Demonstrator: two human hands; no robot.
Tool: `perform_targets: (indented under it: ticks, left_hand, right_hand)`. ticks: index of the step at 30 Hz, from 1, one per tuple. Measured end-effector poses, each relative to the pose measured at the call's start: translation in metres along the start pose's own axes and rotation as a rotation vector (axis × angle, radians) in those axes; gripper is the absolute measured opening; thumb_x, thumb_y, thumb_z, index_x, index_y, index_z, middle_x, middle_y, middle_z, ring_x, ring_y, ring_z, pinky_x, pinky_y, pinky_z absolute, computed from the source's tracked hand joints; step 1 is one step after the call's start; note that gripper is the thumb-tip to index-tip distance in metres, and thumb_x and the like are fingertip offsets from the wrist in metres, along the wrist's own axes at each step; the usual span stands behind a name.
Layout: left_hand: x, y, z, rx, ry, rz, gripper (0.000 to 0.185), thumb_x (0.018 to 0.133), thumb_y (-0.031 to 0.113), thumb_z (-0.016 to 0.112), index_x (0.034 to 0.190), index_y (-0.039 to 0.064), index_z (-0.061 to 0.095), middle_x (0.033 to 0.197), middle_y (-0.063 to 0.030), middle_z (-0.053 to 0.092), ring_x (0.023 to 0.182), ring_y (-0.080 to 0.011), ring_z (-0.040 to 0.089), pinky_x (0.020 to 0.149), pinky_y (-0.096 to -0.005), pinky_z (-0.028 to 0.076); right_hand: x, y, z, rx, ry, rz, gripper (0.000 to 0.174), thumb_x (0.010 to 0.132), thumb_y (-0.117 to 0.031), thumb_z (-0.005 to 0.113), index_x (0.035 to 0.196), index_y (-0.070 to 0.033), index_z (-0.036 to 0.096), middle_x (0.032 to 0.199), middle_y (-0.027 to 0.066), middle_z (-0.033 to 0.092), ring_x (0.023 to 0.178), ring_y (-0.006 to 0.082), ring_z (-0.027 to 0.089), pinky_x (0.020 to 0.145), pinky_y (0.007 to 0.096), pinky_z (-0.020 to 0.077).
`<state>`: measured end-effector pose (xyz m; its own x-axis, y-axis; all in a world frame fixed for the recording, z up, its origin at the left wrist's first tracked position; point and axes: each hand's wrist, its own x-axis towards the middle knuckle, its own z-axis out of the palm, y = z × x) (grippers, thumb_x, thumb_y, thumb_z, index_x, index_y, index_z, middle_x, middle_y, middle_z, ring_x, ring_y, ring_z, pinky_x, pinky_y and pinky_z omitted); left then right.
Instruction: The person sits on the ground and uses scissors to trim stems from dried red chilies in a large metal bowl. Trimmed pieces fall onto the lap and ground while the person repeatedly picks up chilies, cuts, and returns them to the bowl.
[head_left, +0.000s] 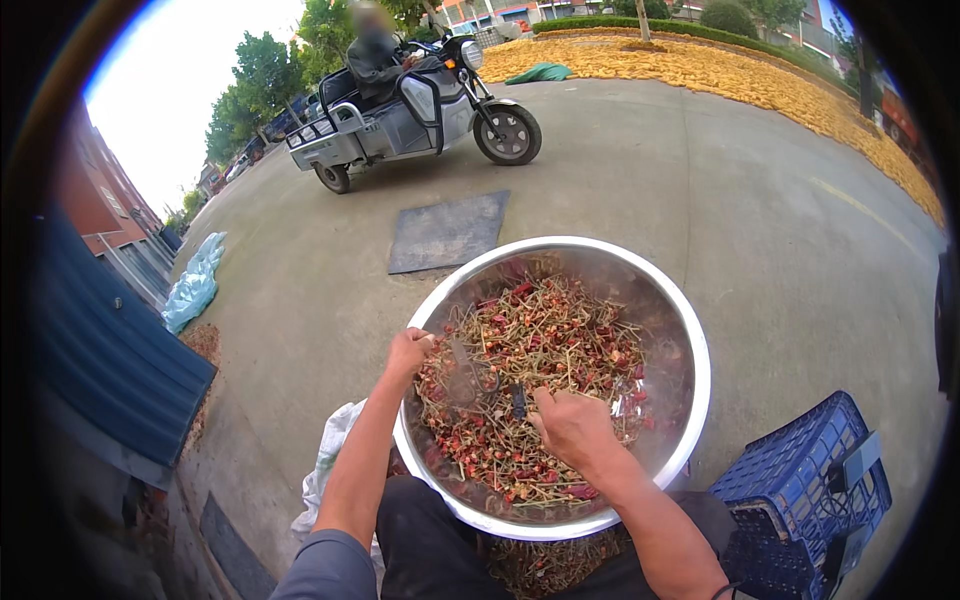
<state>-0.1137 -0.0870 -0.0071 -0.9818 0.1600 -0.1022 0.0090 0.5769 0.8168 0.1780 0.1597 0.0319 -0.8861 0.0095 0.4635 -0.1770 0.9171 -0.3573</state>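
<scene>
A wide, shiny metal basin (694, 330) rests in front of me above my knees, holding a heap of dried stems mixed with red chili pieces (555, 330). Scissors (469, 379) with blurred handles lie on the heap or hang just over it. My left hand (411, 351) is at the basin's left rim, fingers curled; whether it pinches something is hard to see. Over the middle of the heap is my right hand (574, 424), its fingers bent, with a small black object (517, 401) just left of the fingertips. Whether the right hand holds that object cannot be told.
A blue plastic crate (787, 480) with cables and dark devices stands at the right. A white woven sack (334, 450) lies left of the basin. Ahead are a dark floor plate (448, 231) and a person on a cargo tricycle (435, 105). Yellow corn cobs (675, 71) cover the ground behind.
</scene>
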Motion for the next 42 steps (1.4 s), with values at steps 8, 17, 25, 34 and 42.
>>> perform_targets:
  ticks: [8, 17, 25, 34, 42]
  left_hand:
    - [-0.119, -0.115, -0.100, 0.296, 0.252, -0.017, 0.030, 0.086, 0.019, 0.074, 0.105, -0.003, 0.069, 0.086, -0.0124, 0.072, 0.080, -0.0230, 0.068, 0.074, -0.0368, 0.053]
    - [-0.219, -0.103, -0.086, -0.129, 0.078, -0.204, 0.046, 0.092, 0.032, 0.070, 0.120, -0.004, 0.066, 0.108, -0.0133, 0.071, 0.099, -0.0214, 0.067, 0.089, -0.0321, 0.051]
    - [-0.229, -0.090, -0.079, -0.129, -0.320, -0.069, 0.042, 0.096, 0.036, 0.061, 0.109, -0.002, 0.073, 0.105, -0.0105, 0.073, 0.098, -0.0180, 0.065, 0.094, -0.0317, 0.049]
    - [-0.263, -0.077, -0.092, -0.255, -0.227, -0.016, 0.042, 0.096, 0.035, 0.056, 0.105, -0.003, 0.073, 0.104, -0.0130, 0.072, 0.098, -0.0227, 0.066, 0.095, -0.0366, 0.049]
    - [-0.315, -0.034, -0.125, -0.020, -0.094, -0.017, 0.036, 0.094, 0.033, 0.066, 0.108, 0.001, 0.071, 0.098, -0.0007, 0.065, 0.091, -0.0106, 0.057, 0.084, -0.0256, 0.044]
  right_hand:
    - [0.007, -0.007, 0.011, -0.025, 0.021, -0.078, 0.005, 0.078, -0.006, 0.066, 0.081, -0.006, 0.062, 0.073, 0.0111, 0.067, 0.066, 0.0283, 0.071, 0.055, 0.0400, 0.0564]
    - [0.012, -0.001, -0.008, -0.088, -0.026, -0.017, 0.003, 0.080, -0.005, 0.064, 0.082, -0.007, 0.064, 0.080, 0.0119, 0.070, 0.075, 0.0293, 0.073, 0.062, 0.0398, 0.0579]
    - [0.004, 0.022, -0.018, -0.107, -0.097, 0.220, 0.075, 0.090, -0.031, 0.071, 0.150, -0.007, 0.033, 0.093, 0.0190, 0.069, 0.083, 0.0342, 0.071, 0.071, 0.0453, 0.0562]
    - [-0.011, 0.007, -0.035, -0.094, -0.011, 0.023, 0.050, 0.087, -0.032, 0.073, 0.128, -0.009, 0.057, 0.083, 0.0135, 0.070, 0.073, 0.0308, 0.071, 0.061, 0.0433, 0.0554]
    - [0.000, 0.050, -0.020, -0.092, 0.145, 0.126, 0.009, 0.082, -0.017, 0.068, 0.089, -0.011, 0.069, 0.083, 0.0133, 0.073, 0.081, 0.0331, 0.073, 0.068, 0.0458, 0.0585]
